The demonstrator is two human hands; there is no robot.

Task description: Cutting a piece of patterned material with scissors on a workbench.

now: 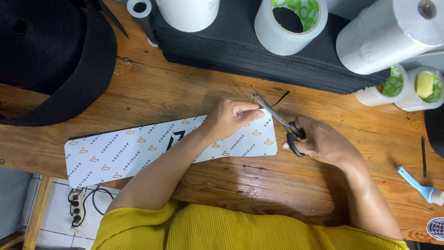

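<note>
Rolls of tape crowd the far edge of the wooden table [152, 88] — one wide roll [290, 24] with a green-printed core stands on a stack of black sheets [240, 46], and of two smaller rolls at the right, one [426, 88] cups a yellow sponge [424, 84] in its hollow. Nearer, a long white patterned panel [138, 150] lies flat across the table. The left hand [229, 118] pinches its upper right corner, fingers closed on the edge, forearm lying over the panel. The right hand [321, 141] is clamped through the black handles of scissors [277, 118], blades slightly parted at that corner — a thin black strip [280, 99] curls just beyond the tips.
</note>
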